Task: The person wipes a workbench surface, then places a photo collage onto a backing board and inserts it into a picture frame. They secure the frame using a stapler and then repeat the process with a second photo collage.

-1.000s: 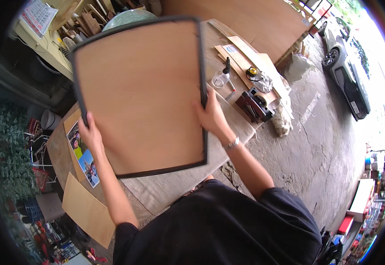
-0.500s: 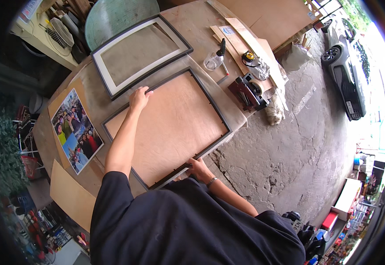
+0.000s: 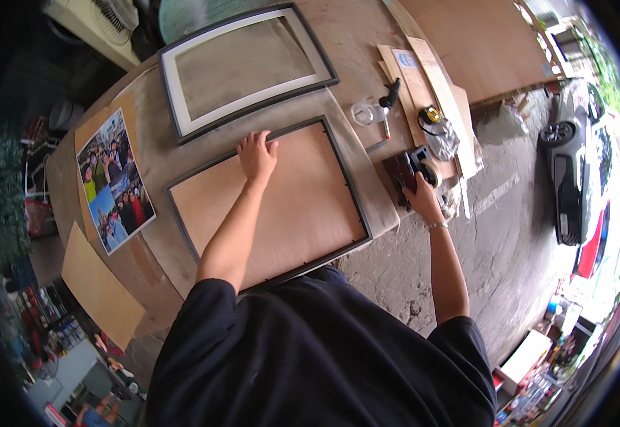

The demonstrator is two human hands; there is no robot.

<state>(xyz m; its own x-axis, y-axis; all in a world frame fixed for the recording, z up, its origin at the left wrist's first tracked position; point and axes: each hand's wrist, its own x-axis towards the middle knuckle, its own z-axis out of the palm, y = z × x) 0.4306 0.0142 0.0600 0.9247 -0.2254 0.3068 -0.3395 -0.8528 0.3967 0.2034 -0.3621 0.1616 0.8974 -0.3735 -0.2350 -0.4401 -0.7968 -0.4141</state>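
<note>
A dark picture frame [image 3: 335, 146], filled by a plywood backing board [image 3: 303, 192], lies on the cloth-covered table in front of me. My left hand [image 3: 257, 158] rests on it with fingers spread, fingertips at the far rail. Off the frame's right side, my right hand [image 3: 422, 198] has its fingers closed round the near part of a dark red tape dispenser [image 3: 400, 174] holding a tape roll. Its fingertips are partly hidden. Beyond lies a second dark frame [image 3: 171, 92] with a white mat [image 3: 182, 107].
A printed group photo [image 3: 116, 181] lies on brown board at the left, near a loose thin board [image 3: 100, 288]. Wood strips [image 3: 438, 85], a tape measure [image 3: 429, 115] and a clear spray bottle [image 3: 367, 112] are at the right. Past the table stands a parked car [image 3: 573, 160].
My right hand has left the frame's near rail and reached right to the tape dispenser. My left hand has loosened from the far rail and lies spread on the board. The view has shifted.
</note>
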